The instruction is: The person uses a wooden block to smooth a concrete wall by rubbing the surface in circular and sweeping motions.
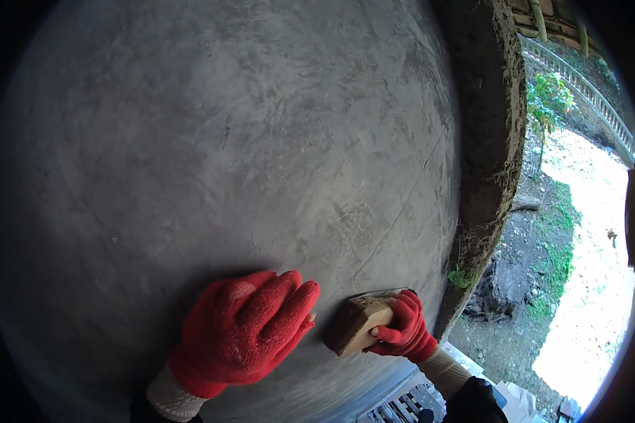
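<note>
My right hand [406, 330], in a red knit glove with a bare thumb tip, is closed around a wooden block [363, 326]. The block's far face lies against a smooth grey plastered wall [275, 155], and a thin dark edge shows along its top. To the left, my left hand [250, 328] wears a matching red glove dusted with pale powder. Its fingers point up and to the right, loosely bent and side by side, close to the wall. Nothing shows in them, though the palm is hidden.
The wall ends on the right at a rough, crumbly edge [497, 155]. Beyond it lie sunlit ground [571, 233], a small leafy tree [547, 99] and a pale railing [578, 81]. Slatted pieces [409, 407] and flat pale pieces [518, 402] lie below.
</note>
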The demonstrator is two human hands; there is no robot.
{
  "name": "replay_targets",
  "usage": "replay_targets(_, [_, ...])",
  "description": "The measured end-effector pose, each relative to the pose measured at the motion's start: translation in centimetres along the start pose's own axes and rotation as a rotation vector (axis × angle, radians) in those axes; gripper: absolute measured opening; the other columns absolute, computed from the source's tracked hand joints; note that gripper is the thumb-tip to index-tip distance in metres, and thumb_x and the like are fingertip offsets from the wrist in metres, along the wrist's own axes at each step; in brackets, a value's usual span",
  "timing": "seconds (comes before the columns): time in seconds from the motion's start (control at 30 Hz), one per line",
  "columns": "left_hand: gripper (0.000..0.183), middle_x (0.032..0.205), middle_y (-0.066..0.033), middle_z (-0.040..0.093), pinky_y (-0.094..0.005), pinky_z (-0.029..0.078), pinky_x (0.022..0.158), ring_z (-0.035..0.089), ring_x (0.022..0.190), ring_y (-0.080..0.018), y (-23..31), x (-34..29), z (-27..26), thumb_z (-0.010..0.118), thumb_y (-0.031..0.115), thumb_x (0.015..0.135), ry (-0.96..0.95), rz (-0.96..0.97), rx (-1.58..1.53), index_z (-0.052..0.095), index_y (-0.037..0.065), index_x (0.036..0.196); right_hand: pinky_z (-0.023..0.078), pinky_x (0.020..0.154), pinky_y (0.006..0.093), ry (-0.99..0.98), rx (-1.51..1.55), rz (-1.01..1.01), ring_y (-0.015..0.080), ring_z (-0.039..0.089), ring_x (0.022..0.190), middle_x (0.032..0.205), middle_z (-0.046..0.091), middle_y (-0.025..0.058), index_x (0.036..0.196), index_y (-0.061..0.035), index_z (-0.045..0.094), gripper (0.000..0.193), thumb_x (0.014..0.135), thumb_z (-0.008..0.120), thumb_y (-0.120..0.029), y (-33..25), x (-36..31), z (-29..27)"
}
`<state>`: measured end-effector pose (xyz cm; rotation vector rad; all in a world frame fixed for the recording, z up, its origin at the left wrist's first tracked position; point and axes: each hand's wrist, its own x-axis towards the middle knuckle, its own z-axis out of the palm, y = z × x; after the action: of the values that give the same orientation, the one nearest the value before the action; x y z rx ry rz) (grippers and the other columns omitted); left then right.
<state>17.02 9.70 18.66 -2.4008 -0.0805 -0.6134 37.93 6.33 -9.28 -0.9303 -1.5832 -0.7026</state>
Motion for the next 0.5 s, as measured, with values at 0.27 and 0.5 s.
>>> replay_targets(0.27, [0.031, 0.110, -0.0013, 0.063, -0.0349, 0.048, 0.075, 0.060, 0.092, -0.0203, 0.0, -0.7, 1.2, 0.071, 0.019, 0.078, 0.075, 0.007, 0.122, 0.067, 0.014, 0.108, 0.026, 0.111, 0.0457, 0.424, -0.074, 0.838, 0.0381, 0.030, 0.134, 0.145, 0.026, 0.0228, 0.146, -0.0006, 0.025, 0.081, 0.082, 0.066, -0.029, 4.2, -3.9, 0.9])
replay_targets(0.5, [0.027, 0.119, -0.0061, 0.059, -0.0387, 0.050, 0.085, 0.053, 0.110, -0.0252, 0.7, -6.4, -1.4, 0.066, 0.018, 0.081, -0.018, -0.027, 0.298, 0.067, 0.013, 0.108, 0.043, 0.088, 0.0525, 0.156, -0.049, 0.216, 0.0428, 0.049, 0.109, 0.129, 0.041, 0.0250, 0.145, -0.0264, 0.030, 0.105, 0.056, 0.086, -0.036, 0.0, -6.0, 2.2])
